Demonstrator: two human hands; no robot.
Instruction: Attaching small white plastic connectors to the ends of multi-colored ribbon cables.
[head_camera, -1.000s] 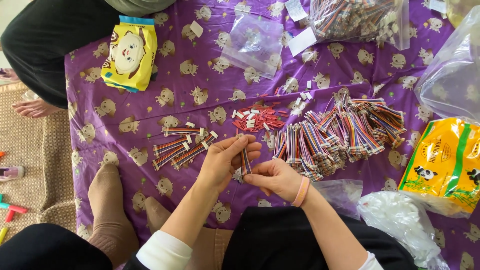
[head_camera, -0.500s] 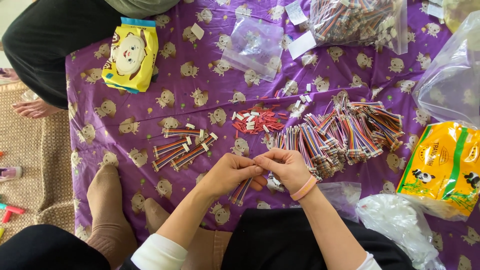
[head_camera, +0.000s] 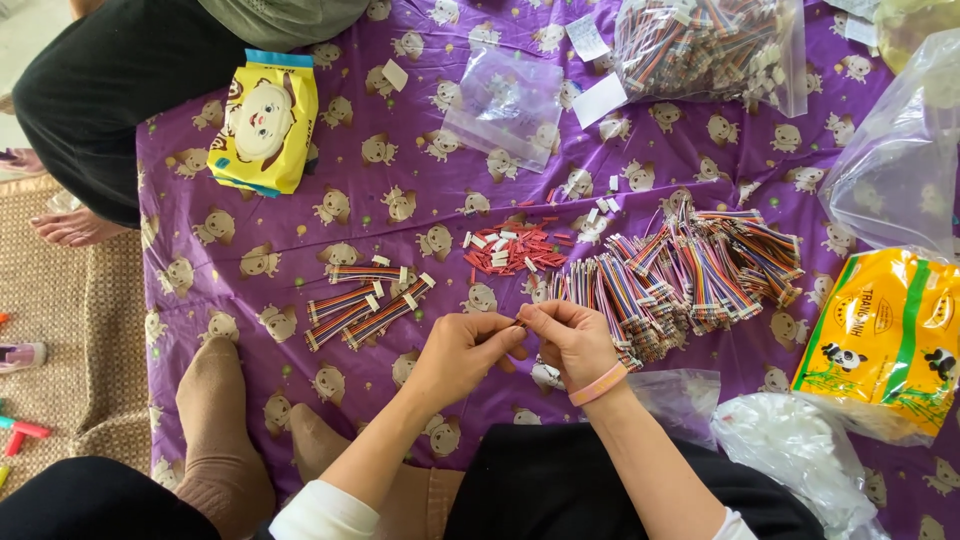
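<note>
My left hand and my right hand meet fingertip to fingertip over the purple cloth. Together they pinch a small thin piece, too small to tell what kind. A pink band sits on my right wrist. Just right of my hands lies a big heap of multi-coloured ribbon cables. A few separate ribbon cables lie in a row to the left. Small red pieces are scattered just beyond my hands.
Another person in black sits at the far left, with a bare foot on a woven mat. Around the cloth lie a yellow packet, clear bags, a bag of cables and a yellow package. My socked feet rest near left.
A second ago my left hand held a ribbon cable upright. My hands then drew nearer to my body and now pinch a small piece together, with the cable out of sight.
</note>
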